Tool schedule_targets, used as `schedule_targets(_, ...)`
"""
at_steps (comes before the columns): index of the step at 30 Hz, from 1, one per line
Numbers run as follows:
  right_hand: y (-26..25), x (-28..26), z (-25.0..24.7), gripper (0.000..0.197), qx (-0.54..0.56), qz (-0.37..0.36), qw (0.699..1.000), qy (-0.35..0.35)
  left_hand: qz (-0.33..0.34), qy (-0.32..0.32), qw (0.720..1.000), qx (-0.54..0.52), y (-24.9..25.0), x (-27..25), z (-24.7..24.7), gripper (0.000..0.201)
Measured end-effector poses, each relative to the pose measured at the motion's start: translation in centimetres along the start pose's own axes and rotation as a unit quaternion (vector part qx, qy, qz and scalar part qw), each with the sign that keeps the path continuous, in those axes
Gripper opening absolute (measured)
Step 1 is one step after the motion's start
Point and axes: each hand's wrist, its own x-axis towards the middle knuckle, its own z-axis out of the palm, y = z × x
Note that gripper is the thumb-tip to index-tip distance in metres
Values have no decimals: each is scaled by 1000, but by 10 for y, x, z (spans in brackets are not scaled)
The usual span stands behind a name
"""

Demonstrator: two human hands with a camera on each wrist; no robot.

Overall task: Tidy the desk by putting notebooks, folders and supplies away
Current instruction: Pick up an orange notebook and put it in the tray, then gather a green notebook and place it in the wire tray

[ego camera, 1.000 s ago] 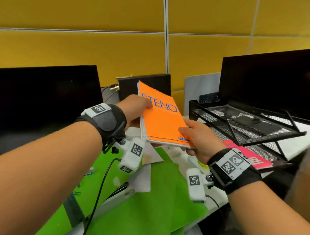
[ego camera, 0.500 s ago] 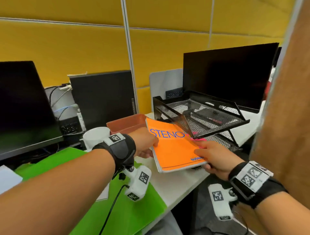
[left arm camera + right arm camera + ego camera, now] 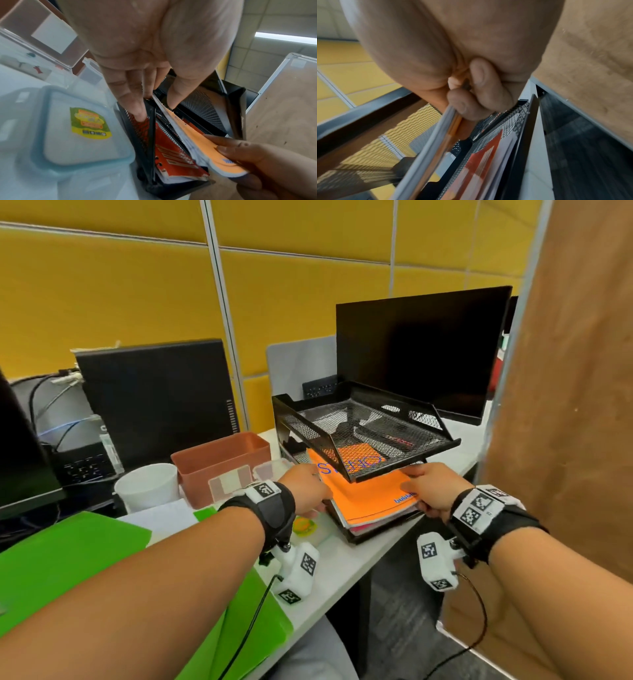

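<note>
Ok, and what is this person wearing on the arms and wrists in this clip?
Both forearms are bare, no sleeves. The left wrist and the right wrist each carry a black strap topped by a white plate of square black-and-white markers. Under each hangs a white camera block with the same markers, trailing a thin black cable.

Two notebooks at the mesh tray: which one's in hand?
The orange Steno notebook, gripped by both hands, half under the top tier. The red notebook lies beneath it, untouched.
</note>
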Motion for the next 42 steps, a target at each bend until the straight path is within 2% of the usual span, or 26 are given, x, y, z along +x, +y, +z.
schedule_targets(1,-2,2,-3,54,-25,-1,1000,0,2,-5,1000,11,1,2,3,21)
schedule_targets(4,-6,5,-10,52,-114,3,993,2,-6,-30,998,51,0,10,12,71)
schedule_targets(5,-6,5,-9,50,-145,2,989,1,-2,-27,997,72,0,12,13,76)
schedule_targets(9,-5,11,-2,49,-193,7,981,12,38,-7,990,136,-2,17,14,62)
schedule_targets(17,-9,19,10,47,-267,3,964,-3,69,-17,984,163,-4,16,13,38)
schedule_targets(21,-13,15,17,47,-345,0,939,-10,78,-25,983,166,-5,14,12,37)
schedule_targets(25,-15,11,21,42,-438,-5,898,-27,84,-26,981,174,-5,12,9,38)
schedule_targets(31,-19,12,21,34,-502,-18,864,-26,85,-23,981,171,-6,8,-1,33)
schedule_targets(34,-25,5,19,28,-483,-27,875,-1,86,-19,984,158,-6,2,-7,33)
schedule_targets(36,-31,-5,21,22,-468,-39,883,-10,86,-12,984,154,-6,-2,-12,33)
schedule_targets(39,-40,-27,37,27,-427,-64,899,-77,88,-10,985,147,-6,-11,-21,32)
schedule_targets(42,-57,-52,62,32,-396,-116,899,-147,83,-2,989,122,-5,-26,-35,26)
